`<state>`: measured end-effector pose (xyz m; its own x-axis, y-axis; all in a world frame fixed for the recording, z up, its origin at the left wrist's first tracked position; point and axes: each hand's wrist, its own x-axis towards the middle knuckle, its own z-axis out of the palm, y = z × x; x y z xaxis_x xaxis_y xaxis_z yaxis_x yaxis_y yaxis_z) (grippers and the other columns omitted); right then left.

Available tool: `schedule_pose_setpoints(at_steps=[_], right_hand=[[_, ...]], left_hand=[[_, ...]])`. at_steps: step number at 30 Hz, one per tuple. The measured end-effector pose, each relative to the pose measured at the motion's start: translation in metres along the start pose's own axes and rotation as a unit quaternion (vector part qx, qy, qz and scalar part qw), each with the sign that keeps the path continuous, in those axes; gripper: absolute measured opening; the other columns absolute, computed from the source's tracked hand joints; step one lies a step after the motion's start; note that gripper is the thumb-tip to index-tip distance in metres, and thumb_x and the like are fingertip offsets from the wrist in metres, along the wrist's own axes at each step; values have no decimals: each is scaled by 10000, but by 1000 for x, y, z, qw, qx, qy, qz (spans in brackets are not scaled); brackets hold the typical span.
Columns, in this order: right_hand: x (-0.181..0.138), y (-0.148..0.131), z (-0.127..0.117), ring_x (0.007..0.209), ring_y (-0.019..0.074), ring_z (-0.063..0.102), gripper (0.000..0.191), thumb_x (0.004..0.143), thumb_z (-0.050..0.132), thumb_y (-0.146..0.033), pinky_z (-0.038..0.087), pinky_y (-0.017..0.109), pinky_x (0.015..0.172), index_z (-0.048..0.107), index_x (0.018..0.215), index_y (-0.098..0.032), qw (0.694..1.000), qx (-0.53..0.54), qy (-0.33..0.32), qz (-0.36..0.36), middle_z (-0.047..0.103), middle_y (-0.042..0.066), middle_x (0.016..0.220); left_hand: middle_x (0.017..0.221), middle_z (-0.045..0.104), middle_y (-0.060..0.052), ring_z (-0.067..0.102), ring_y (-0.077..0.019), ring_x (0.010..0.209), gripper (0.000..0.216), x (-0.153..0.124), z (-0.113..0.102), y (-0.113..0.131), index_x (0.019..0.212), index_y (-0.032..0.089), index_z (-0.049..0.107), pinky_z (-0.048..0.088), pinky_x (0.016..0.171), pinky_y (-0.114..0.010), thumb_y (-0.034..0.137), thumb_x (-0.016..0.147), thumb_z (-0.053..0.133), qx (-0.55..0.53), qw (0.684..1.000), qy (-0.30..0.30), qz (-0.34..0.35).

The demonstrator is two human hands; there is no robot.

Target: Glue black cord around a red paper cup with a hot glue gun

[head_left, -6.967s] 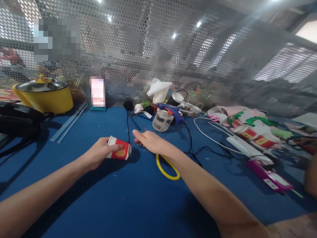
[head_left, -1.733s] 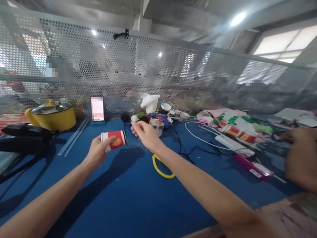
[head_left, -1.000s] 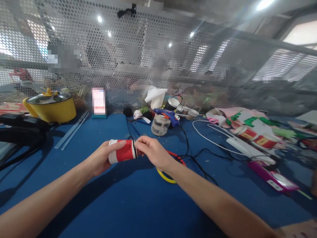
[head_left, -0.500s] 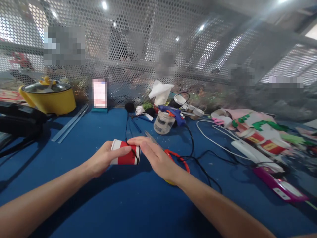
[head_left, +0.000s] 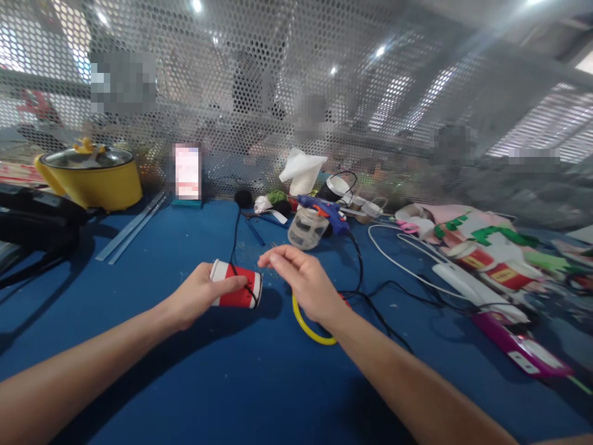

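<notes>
My left hand [head_left: 192, 301] is closed round a red-and-white paper cup [head_left: 235, 293] that lies on its side on the blue table [head_left: 241, 383], its base pointing right. A thin black thread [head_left: 235, 238] runs from a black ball [head_left: 241, 198] at the back down to the cup and across it. My right hand [head_left: 306, 283] hovers just right of the cup, apart from it. Its fingertips are pinched together, and what they hold is too fine to see. Beneath that hand lie scissors with a yellow handle loop [head_left: 309, 327].
Behind the cup stand a clear plastic jar [head_left: 306, 228] and a blue glue gun [head_left: 327, 210] with a black cord. Cables, a white power strip [head_left: 458, 281], paper cups [head_left: 486, 267] and a purple object [head_left: 521, 351] crowd the right. A yellow pot [head_left: 92, 182] and black bag [head_left: 34, 222] sit left, against a mesh wall.
My right hand has come off the cup's end and drawn a little right and up, its fingers now pinched. The scissors' yellow loop shows again. The cup has stayed put in my left hand.
</notes>
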<state>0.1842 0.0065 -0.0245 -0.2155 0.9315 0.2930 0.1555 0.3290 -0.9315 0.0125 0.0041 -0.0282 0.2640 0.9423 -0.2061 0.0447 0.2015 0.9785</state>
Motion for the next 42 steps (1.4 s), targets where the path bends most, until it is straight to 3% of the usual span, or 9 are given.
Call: schedule_pose_setpoints(at_steps=[4,7,10,14,18,23,30,37,42], right_hand=[[15,-7,-32,681,127,557,182,790,489,-320,427,278,693,562,690,-186,991,-30,120,-57,607,4,690],[32,-10,-70,624,133,555,303,798,443,-409,433,277,646,526,622,-177,958,-119,242,-96,587,9,621],[49,-8,-104,647,163,567,287,744,519,-433,434,277,627,511,610,-179,906,-262,332,-32,579,23,606],[63,0,-122,539,168,582,368,754,499,-474,466,263,511,483,538,-176,941,-177,195,211,537,21,463],[68,6,-117,432,140,570,335,807,459,-415,478,253,408,538,629,-142,949,-95,108,280,594,55,482],[69,16,-108,377,67,526,150,784,512,-169,431,153,357,517,641,-125,960,-37,139,240,570,-1,488],[55,10,-91,473,66,550,38,709,541,-132,456,160,466,504,706,-142,977,8,196,85,562,-39,540],[9,-32,-58,455,72,487,195,708,555,-192,409,188,452,582,888,-123,996,30,-25,82,542,-34,522],[-3,-32,-43,428,85,474,203,761,524,-324,406,205,464,564,692,-137,985,-94,-95,110,466,-44,416]], left_hand=[[509,633,-5,526,-106,459,185,1,-2,-1,572,127,638,373,482,-202,307,595,675,13,1000,-2,-17],[539,653,-17,554,-123,494,193,2,-4,0,586,129,638,394,518,-219,319,600,671,25,999,3,-26],[580,671,-33,579,-147,534,198,4,-6,1,624,131,642,414,558,-244,326,605,666,39,999,11,-26],[564,663,-37,574,-153,522,210,5,-7,1,613,126,633,404,535,-247,334,608,655,71,997,20,-20],[569,664,-42,574,-155,527,216,5,-8,2,630,119,636,403,535,-247,333,609,651,75,997,20,-19],[572,666,-38,581,-152,535,205,7,-8,3,628,120,645,416,557,-248,323,604,659,63,997,30,-30],[571,673,-39,591,-141,537,184,8,-7,4,620,119,654,430,573,-233,302,603,663,19,998,32,-50],[495,635,-25,537,-114,446,162,8,-10,10,560,122,638,382,457,-205,278,577,675,26,995,61,-77],[507,632,-26,541,-119,462,194,12,-13,8,562,110,633,391,469,-208,291,536,700,33,991,68,-107]])
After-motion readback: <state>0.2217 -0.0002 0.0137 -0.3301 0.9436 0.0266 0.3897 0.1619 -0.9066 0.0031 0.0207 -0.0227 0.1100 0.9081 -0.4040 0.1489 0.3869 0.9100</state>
